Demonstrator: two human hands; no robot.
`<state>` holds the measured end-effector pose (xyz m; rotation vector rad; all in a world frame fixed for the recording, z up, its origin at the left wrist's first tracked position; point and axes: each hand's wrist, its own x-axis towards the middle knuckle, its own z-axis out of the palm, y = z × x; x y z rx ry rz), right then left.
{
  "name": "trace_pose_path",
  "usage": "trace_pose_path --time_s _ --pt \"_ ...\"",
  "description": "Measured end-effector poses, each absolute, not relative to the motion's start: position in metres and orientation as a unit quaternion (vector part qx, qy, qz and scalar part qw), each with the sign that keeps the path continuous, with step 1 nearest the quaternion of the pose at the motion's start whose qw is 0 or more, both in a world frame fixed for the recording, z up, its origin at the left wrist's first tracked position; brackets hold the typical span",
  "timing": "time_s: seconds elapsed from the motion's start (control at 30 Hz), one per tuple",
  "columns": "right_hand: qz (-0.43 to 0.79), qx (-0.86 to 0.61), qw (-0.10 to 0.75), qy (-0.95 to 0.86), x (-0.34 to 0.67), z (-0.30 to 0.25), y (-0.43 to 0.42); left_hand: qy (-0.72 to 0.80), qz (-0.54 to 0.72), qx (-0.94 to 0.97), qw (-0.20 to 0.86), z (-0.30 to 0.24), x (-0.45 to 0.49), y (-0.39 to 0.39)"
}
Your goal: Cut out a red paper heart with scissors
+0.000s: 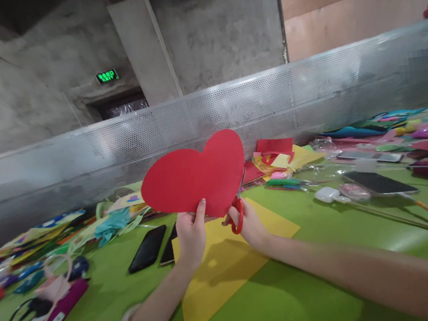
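Note:
A large red paper heart (196, 175) is held up in front of me, tilted to the left. My left hand (191, 232) pinches its lower edge, thumb on the near face. Red-handled scissors (238, 215) are in my right hand (250, 222), with fingers through the handle loops. Their blades point up along the heart's lower right edge; how far apart the blades are I cannot make out. Beneath both hands a yellow paper sheet (228, 282) lies on the green table (309, 283).
Two dark phones, one a black phone (147, 248), lie left of the yellow sheet. Further left is a purple power strip (50, 315) with cables. Red and yellow paper scraps (274, 148), an earbud case (328, 195) and another phone (379, 183) are rightward. A perforated metal panel (179, 128) runs behind.

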<state>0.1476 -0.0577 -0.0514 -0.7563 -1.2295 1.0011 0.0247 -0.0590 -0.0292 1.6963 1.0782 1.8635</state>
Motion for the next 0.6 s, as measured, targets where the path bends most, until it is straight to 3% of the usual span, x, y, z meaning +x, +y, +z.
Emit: trace_pose_path --time_s 0.6 --pt "0.438 -0.332 0.633 -0.546 0.1478 -0.0512 -0.0581 0.374 0.674 0.592 0.234 -0.0314 0.025 -0.0572"
